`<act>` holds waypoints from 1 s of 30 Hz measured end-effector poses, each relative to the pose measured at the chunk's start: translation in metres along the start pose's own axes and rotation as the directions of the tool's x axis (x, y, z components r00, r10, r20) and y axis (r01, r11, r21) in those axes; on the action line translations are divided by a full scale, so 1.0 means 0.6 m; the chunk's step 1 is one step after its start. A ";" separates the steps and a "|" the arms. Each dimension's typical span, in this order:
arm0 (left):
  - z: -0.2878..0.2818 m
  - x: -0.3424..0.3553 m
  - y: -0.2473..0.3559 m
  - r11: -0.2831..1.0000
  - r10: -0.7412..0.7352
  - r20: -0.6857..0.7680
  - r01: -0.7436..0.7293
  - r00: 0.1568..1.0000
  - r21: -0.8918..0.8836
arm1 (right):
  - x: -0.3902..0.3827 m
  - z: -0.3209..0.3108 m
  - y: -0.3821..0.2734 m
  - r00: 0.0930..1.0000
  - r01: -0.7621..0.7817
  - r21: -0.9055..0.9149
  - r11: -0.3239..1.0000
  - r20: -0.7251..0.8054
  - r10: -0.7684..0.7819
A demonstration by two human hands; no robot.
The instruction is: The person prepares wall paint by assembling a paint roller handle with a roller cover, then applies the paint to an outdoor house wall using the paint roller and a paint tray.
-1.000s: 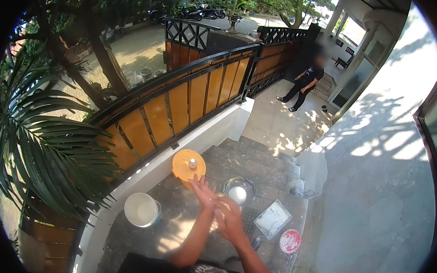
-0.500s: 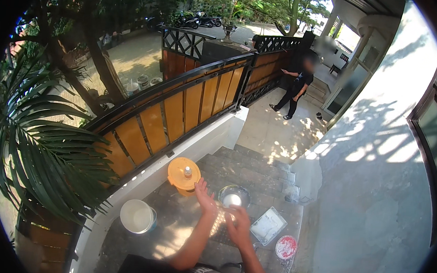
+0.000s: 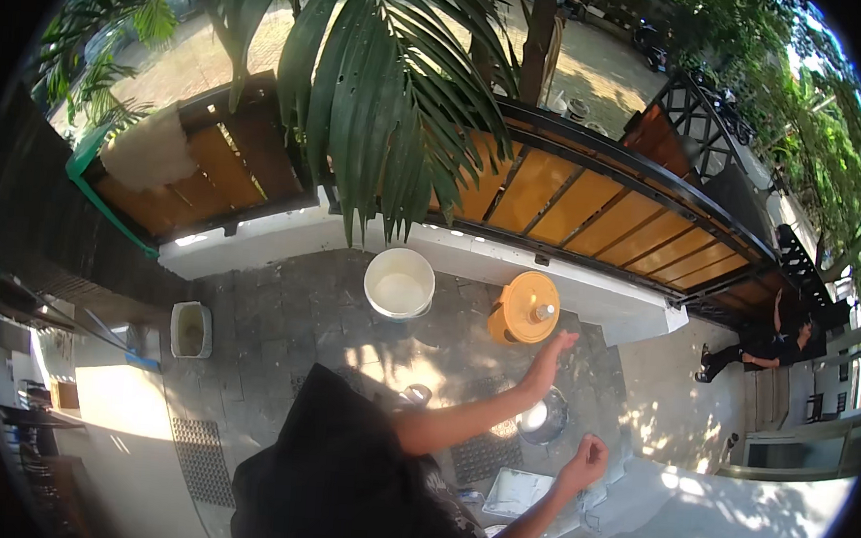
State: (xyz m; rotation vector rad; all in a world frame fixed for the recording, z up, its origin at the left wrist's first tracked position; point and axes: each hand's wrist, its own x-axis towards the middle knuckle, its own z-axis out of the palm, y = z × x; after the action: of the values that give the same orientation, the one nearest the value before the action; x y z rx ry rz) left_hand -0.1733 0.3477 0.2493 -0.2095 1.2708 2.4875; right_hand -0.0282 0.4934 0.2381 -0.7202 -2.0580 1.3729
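Observation:
My left hand [image 3: 562, 340] reaches out with open fingers just beside an orange lidded bucket [image 3: 514, 312], which has a small bottle [image 3: 544, 311] on its lid. A white bucket [image 3: 400, 289] with pale contents stands left of that. My right hand [image 3: 584, 463] is closed, fingers curled toward the thumb; whatever is inside, if anything, is hidden. Between and behind my hands sits a dark round container [image 3: 553, 426] with something white inside. A pale rectangular tray [image 3: 518, 489] lies on the floor left of my right forearm.
A pale bin [image 3: 191, 331] stands at left near grey mats [image 3: 200, 457]. A low white wall with an orange-panelled fence [image 3: 592, 215] runs behind the buckets, beneath palm fronds [image 3: 382, 98]. Steps drop rightward to a landing, where another person [image 3: 770, 351] is. A pale wall [image 3: 701, 522] borders the lower right.
My view has swung left, bringing the bin and mats in. My hands, touching a second ago, have moved apart, and the right one has curled. The other person has raised an arm.

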 end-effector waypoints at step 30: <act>-0.126 -0.375 0.026 0.849 0.373 -0.626 -0.524 0.685 -0.066 | 0.014 0.011 0.044 0.854 0.112 0.197 0.974 0.483 -0.195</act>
State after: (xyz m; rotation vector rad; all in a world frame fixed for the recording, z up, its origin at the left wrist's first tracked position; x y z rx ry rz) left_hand 0.0289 0.2260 0.2796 -0.9102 1.3562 3.1676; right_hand -0.0353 0.5038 0.2127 -0.1203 -2.2869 1.7414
